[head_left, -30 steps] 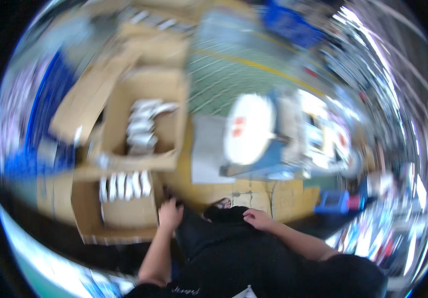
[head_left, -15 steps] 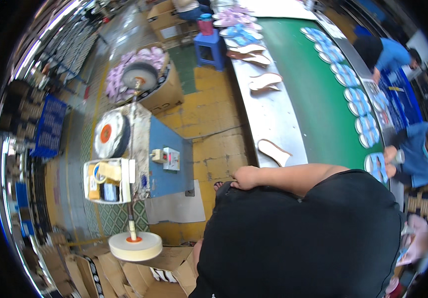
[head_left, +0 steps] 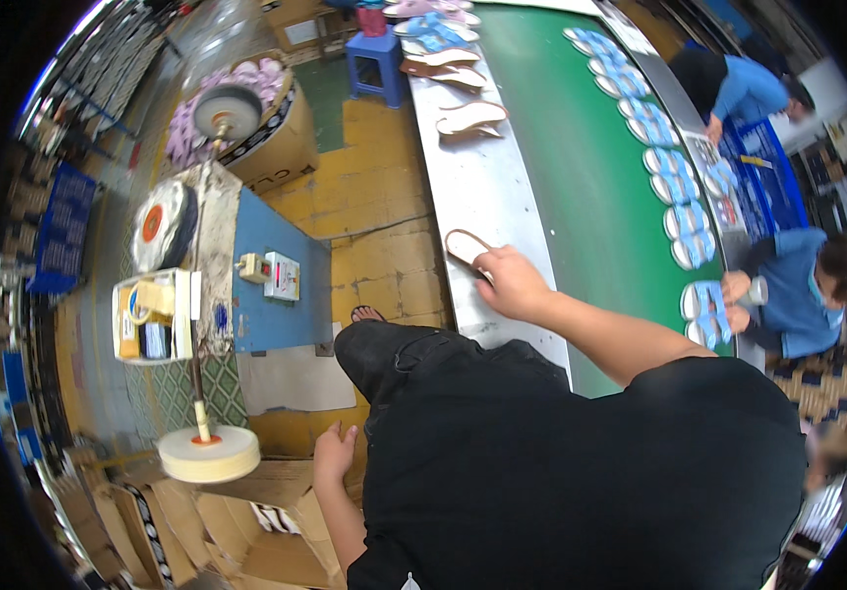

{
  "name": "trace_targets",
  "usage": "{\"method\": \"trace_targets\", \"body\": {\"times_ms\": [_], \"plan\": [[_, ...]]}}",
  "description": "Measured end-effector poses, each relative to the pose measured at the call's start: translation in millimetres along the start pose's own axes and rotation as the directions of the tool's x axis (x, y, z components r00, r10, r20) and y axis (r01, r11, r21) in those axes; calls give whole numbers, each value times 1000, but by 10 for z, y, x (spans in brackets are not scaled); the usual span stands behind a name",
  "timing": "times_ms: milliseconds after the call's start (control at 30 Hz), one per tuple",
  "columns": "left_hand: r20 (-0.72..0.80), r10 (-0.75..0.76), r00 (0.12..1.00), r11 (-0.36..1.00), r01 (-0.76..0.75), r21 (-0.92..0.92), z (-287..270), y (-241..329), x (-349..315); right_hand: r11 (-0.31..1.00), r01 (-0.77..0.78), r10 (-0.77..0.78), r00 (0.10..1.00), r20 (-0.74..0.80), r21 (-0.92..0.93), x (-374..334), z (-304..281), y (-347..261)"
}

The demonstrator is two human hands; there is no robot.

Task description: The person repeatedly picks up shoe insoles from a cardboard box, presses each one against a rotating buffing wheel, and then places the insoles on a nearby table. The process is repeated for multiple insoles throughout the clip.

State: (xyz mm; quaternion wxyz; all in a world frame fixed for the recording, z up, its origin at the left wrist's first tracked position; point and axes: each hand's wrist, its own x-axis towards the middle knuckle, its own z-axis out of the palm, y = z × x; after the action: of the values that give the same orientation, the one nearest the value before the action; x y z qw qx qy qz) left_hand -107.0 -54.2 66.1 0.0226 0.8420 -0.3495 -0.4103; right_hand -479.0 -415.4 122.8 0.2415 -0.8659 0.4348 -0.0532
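Observation:
A white shoe sole with a brown edge [head_left: 464, 248] lies on the metal ledge along the green conveyor. My right hand [head_left: 514, 282] reaches over the ledge, its fingers closed around the near end of that sole. Farther up the ledge are another white-topped sole [head_left: 472, 118] and a brown-edged pair [head_left: 443, 67]. Low on my left side hangs my left hand [head_left: 335, 450], empty, with its fingers apart, above the floor near a cardboard box.
A blue machine [head_left: 281, 231] with polishing wheels [head_left: 209, 455] stands to the left. Blue-strapped sandals [head_left: 689, 231] line the conveyor's [head_left: 531, 177] far side, where two people in blue work. A blue stool [head_left: 374, 71] and an open carton [head_left: 266, 531] are nearby.
My right hand has gone from beside my thigh to the nearest sole and closed on it. My left hand has come into view. The whole view has shifted.

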Motion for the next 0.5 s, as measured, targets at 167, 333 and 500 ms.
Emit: {"method": "trace_targets", "body": {"times_ms": [167,333,500], "plan": [[-15,-18,1000,981,15,-194,189,127,-293,908,-227,336,896,290,-353,488,-183,330],[41,-84,996,974,91,-207,248,-57,-416,920,-190,320,870,376,-344,830,-21,366],[-88,-197,976,928,157,-338,414,-572,-479,917,-181,325,857,400,-356,950,-51,501]]}}
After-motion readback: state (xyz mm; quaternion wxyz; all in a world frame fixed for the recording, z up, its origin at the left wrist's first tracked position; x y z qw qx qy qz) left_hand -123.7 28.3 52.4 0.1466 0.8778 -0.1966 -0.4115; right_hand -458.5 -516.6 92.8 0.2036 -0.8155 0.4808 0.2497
